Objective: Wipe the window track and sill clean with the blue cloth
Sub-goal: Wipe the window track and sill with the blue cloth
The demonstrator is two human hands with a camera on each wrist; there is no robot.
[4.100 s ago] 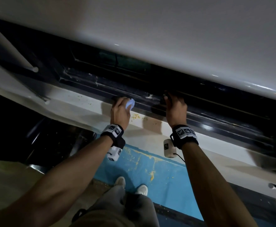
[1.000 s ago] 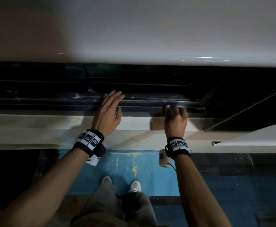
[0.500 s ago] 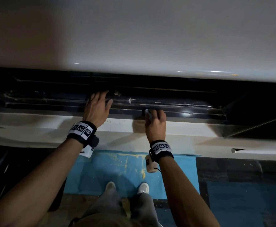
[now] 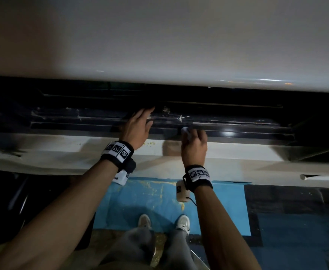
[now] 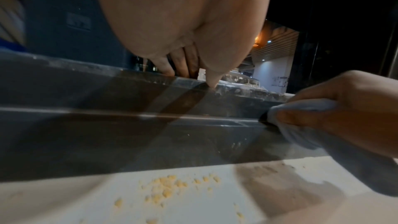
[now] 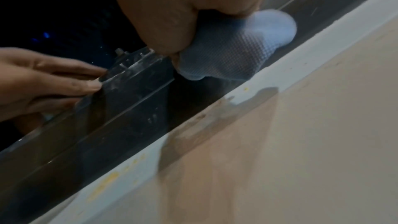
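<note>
The dark window track [image 4: 237, 125] runs left to right above the pale sill [image 4: 62, 145]. My right hand [image 4: 194, 141] grips the bunched blue cloth [image 4: 185, 131] [image 6: 232, 50] [image 5: 301, 108] and presses it into the near channel of the track [image 6: 129, 117]. My left hand [image 4: 138, 125] lies flat with straight fingers on the track's rails [image 5: 150, 108], just left of the right hand, fingertips [image 6: 92, 84] touching a rail edge. Yellow crumbs [image 5: 168, 186] lie on the sill below the left hand.
A white window frame or blind [image 4: 159, 45] overhangs the track closely from above. A dark recess [image 4: 315, 133] ends the track on the right. Below the sill are a blue floor mat [image 4: 159, 201] and my shoes [image 4: 182, 223].
Both hands have slid leftwards along the track, the right hand dragging the cloth with it. Four seconds ago the left hand held the cloth; now the right hand has it.
</note>
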